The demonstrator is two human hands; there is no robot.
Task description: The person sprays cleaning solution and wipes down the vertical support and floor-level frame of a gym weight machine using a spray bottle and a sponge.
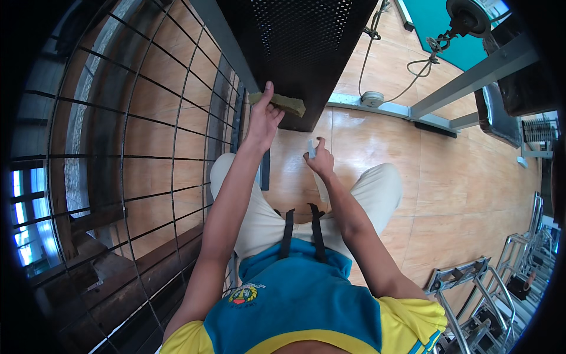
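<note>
My left hand (pixel 264 117) grips a worn yellow-green sponge (pixel 289 104), thumb on top and fingers curled beneath. The sponge lies across the lower end of a dark perforated metal panel (pixel 300 48), close to a grey metal post (pixel 230 40); whether it touches either is unclear. To the right and lower, my right hand (pixel 322 158) is closed around a translucent, pale container (pixel 321 188), apparently a spray bottle. Its pale blue-white head (pixel 312 148) shows between thumb and forefinger. Part of the bottle is hidden behind the hand and forearm.
Black wire mesh (pixel 172 128) stands close on my left. A steel frame (pixel 468 82) with a cable pulley (pixel 372 99), hanging cable (pixel 420 71) and dark padded cushion (pixel 499 113) is at right. Chrome tubular frames (pixel 495 287) crowd the lower right. The floor (pixel 389 141) is tan tile.
</note>
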